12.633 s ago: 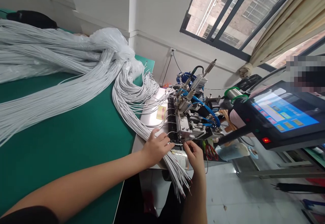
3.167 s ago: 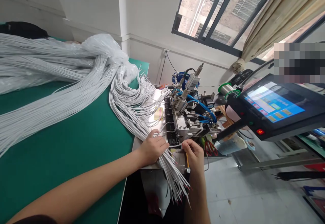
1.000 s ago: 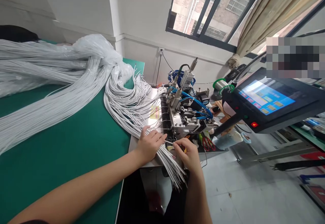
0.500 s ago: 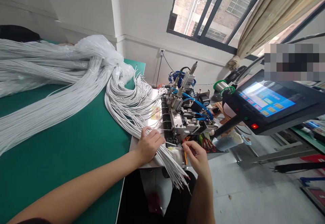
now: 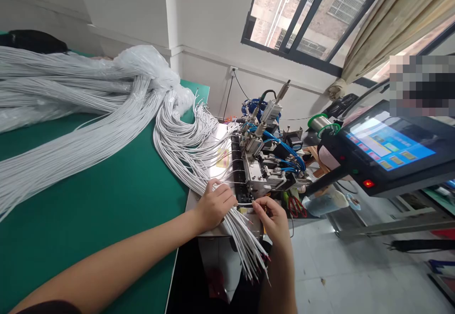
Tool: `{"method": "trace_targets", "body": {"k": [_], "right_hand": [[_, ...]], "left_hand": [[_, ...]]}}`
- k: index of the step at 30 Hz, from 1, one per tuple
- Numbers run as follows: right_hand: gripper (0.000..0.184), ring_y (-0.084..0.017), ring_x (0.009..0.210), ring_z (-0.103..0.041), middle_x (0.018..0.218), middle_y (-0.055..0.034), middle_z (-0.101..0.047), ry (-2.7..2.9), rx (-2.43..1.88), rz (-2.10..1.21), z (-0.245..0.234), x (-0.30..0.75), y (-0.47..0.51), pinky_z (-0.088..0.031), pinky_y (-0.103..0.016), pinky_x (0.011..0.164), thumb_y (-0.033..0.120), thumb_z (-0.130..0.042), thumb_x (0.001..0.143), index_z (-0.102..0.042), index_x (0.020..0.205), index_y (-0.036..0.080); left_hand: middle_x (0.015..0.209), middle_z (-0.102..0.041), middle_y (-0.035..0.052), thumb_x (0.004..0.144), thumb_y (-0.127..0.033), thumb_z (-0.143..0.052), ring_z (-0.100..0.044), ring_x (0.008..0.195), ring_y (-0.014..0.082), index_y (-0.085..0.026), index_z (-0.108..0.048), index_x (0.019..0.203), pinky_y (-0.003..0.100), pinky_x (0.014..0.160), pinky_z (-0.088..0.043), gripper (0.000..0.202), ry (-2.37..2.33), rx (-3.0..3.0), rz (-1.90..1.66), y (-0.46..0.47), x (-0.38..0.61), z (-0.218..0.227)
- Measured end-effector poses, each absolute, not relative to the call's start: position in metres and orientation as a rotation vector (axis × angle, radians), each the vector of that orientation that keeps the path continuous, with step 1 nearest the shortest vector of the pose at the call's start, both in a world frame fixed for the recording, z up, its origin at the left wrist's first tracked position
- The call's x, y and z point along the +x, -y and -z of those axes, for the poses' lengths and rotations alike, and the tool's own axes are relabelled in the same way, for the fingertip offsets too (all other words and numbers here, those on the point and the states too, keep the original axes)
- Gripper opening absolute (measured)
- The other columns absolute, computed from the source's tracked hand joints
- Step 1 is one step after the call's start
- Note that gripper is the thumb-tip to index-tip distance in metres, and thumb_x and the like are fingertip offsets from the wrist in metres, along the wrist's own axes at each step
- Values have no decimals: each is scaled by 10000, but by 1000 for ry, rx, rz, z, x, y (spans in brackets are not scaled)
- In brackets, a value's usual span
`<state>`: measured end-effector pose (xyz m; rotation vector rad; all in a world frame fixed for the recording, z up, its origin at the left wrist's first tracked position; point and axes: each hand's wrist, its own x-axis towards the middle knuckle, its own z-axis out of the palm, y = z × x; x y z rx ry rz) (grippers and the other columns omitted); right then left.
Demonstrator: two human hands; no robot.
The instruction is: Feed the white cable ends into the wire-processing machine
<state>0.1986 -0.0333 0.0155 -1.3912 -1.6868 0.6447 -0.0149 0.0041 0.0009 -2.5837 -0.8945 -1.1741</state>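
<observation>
White thin wires [image 5: 245, 243] lie in a fat bunch that hangs off the front of the green table mat [image 5: 106, 200], just beside the small silver machine with blue tubes [image 5: 265, 171]. The left hand [image 5: 215, 205] lies on top of the bunch with its fingers flat and not closed round it. It presses the wires down. The right hand [image 5: 272, 217] pinches one wire end [image 5: 249, 203] tight between thumb and finger, right at the front of the machine. This looks like the step of feeding one wire in. It calls for a straight tip, a soft push, and a bunch that does not slide.
</observation>
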Motion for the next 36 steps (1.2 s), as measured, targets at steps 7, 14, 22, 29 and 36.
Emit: {"method": "trace_targets", "body": {"k": [7, 14, 22, 29, 36], "right_hand": [[232, -154, 627, -526, 683, -9, -590, 1692, -1308, -613, -14, 188, 25, -409, -267, 607, 351, -591, 886, -615, 719, 192], [233, -163, 629, -501, 652, -14, -571, 1793, -1383, -395, -9, 199, 20, -382, -283, 611, 300, -550, 891, -608, 691, 195], [257, -143, 597, -468, 627, 4, -534, 1811, -1447, -454, 2, 213, 9, -358, -255, 570, 314, -524, 877, -562, 657, 187], [273, -131, 571, -422, 587, 24, -465, 1730, -1440, -574, 10, 218, 3, -341, -242, 543, 331, -530, 850, -520, 617, 189], [302, -117, 540, -365, 548, 38, -390, 1588, -1449, -727, 14, 216, -1, -306, -234, 509, 354, -543, 813, -460, 572, 193]], "left_hand": [[733, -591, 14, 921, -113, -351, -540, 843, 174, -196, -576, 784, 393, 912, -261, 276, 887, -2613, 1082, -6, -15, 2], [749, -592, 16, 891, -101, -397, -551, 842, 182, -198, -596, 828, 410, 920, -253, 230, 932, -2607, 1000, -6, -13, 3], [933, -676, 32, 800, -68, -494, -574, 948, 209, -239, -623, 1070, 463, 967, -233, 345, 959, -2645, 947, -7, -12, 6], [1117, -672, 59, 767, -91, -551, -557, 1035, 218, -228, -620, 1158, 432, 975, -272, 420, 971, -2727, 808, -10, -12, 10], [1194, -664, 51, 766, -88, -542, -558, 1064, 216, -216, -591, 1201, 422, 980, -277, 457, 920, -2771, 780, -13, -13, 11]]}}
